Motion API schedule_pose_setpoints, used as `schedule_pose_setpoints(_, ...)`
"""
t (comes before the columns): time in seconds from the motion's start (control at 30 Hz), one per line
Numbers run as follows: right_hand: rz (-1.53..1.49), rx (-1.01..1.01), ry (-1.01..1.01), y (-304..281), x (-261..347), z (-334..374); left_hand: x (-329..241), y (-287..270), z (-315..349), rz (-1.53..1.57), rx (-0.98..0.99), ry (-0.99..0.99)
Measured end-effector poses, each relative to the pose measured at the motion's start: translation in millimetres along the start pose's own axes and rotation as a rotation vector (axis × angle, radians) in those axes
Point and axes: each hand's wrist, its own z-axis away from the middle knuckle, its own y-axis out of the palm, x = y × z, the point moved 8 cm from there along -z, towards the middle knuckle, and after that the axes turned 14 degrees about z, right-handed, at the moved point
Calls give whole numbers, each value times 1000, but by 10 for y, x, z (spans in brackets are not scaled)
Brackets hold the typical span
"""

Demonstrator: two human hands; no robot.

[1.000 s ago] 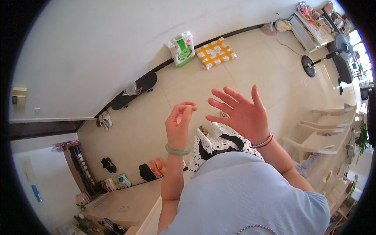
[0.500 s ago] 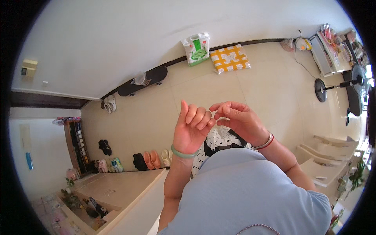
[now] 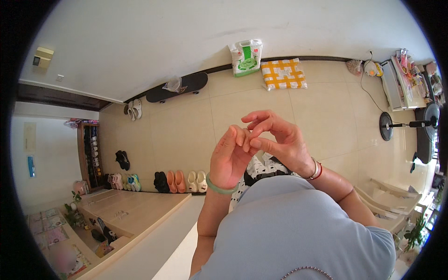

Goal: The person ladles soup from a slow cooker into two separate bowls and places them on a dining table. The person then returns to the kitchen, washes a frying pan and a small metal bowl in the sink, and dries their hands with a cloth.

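In front of my chest, my left hand (image 3: 227,161) is turned palm toward me with its fingers curled in, and nothing shows in it. A green bangle (image 3: 220,187) circles that wrist. From the right, my right hand (image 3: 282,140) reaches across, its thumb and a fingertip closed at the outer curled fingers of the left. Its other fingers are bent above them. A silver bracelet (image 3: 313,169) and a red cord are on the right wrist. Below the hands, black-and-white spotted fabric (image 3: 254,166) shows past my light blue top (image 3: 298,219).
Along the far wall are a skateboard (image 3: 196,82), a white-green bag (image 3: 246,58) and a yellow-white wrapped packet (image 3: 283,74). Several pairs of shoes (image 3: 176,181) line the cabinet (image 3: 133,212) at left. A fan (image 3: 386,126) and a pale chair (image 3: 389,198) stand at right.
My right hand has come closer to the left, and its thumb and finger now meet the left fingers. The view has shifted slightly.
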Motion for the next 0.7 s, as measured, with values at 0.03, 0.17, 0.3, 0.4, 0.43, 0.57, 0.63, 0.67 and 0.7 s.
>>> schedule_pose_setpoints(0.03, 35, 0, -31, 6, 38, -18, 17, 5, 0, -1, 23, -33)
schedule_pose_setpoints(0.17, 58, -6, -56, 28, 71, -56, 114, 20, -30, -13, 55, -134)
schedule_pose_setpoints(0.3, -10, -94, 70, -15, -89, -87, 139, 87, -87, 79, 134, -181)
schedule_pose_setpoints(0.4, -144, -105, 205, -123, -180, -170, 92, 242, -71, 100, 332, -147)
schedule_pose_setpoints(0.43, -198, -60, 205, -118, -222, -149, 27, 175, -108, -33, 239, -42)
schedule_pose_setpoints(0.57, -581, 80, 281, 29, -248, -137, -312, 39, -113, -439, -76, 343)
schedule_pose_setpoints(0.63, -629, 129, 309, 100, -248, -111, -452, -20, -17, -502, -119, 481)
schedule_pose_setpoints(0.67, -653, 154, 323, 133, -246, -102, -480, -25, 14, -536, -160, 505)
schedule_pose_setpoints(0.7, -688, 170, 331, 154, -231, -117, -525, -22, 30, -571, -203, 529)
